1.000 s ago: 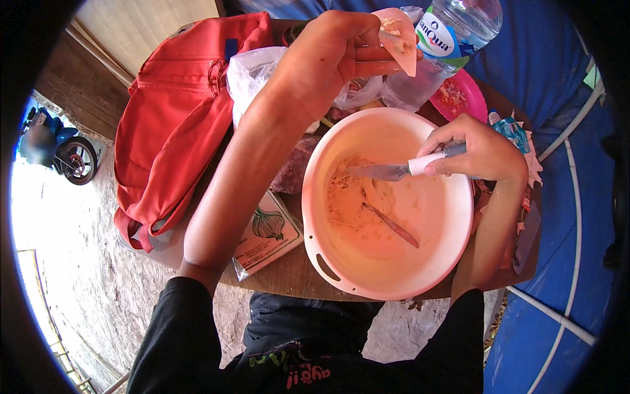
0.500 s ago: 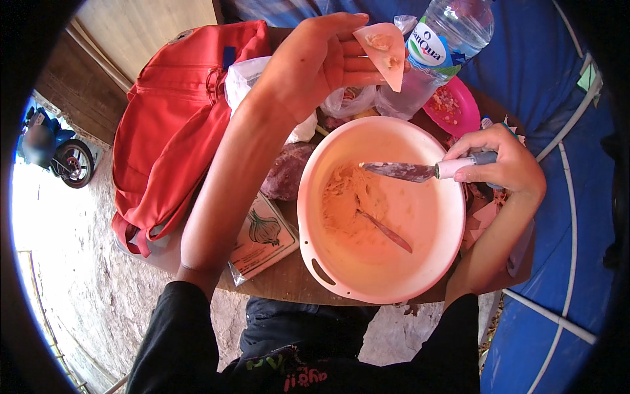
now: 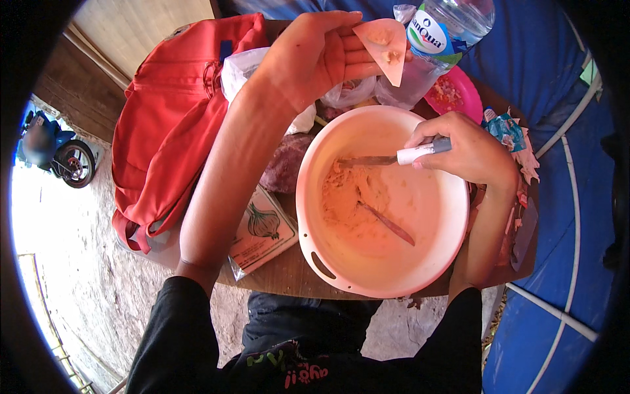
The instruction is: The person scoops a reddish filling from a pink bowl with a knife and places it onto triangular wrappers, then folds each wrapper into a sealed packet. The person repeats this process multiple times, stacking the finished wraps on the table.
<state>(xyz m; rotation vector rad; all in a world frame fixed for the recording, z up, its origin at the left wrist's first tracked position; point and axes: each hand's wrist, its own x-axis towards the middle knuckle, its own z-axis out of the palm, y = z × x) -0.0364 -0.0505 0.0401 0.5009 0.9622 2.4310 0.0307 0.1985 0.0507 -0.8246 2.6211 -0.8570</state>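
My left hand [image 3: 308, 62] is raised palm up with its fingers stretched out. A thin, pale triangular wrapper [image 3: 384, 49] with small dabs of paste lies across those fingers. In my right hand [image 3: 462, 150] is a broad-bladed knife [image 3: 410, 154], gripped by its pale handle with a grey end. Its blade reaches down into a large white basin [image 3: 382, 287], at the beige paste [image 3: 344, 197] on the far left side. A metal spoon [image 3: 387, 224] lies in the paste, its handle pointing to the near right.
Beyond the basin stand a large water bottle [image 3: 436, 33] and a pink plate [image 3: 469, 98] of chopped bits. A red backpack [image 3: 174, 125], a purplish lump [image 3: 285, 164] and a packet with an onion picture [image 3: 262, 230] lie left. Scraps and a blue wrapper [image 3: 506, 131] lie right.
My right hand has moved left and slightly down, bringing the knife blade from above the basin into the paste. My left hand and the wrapper have barely moved.
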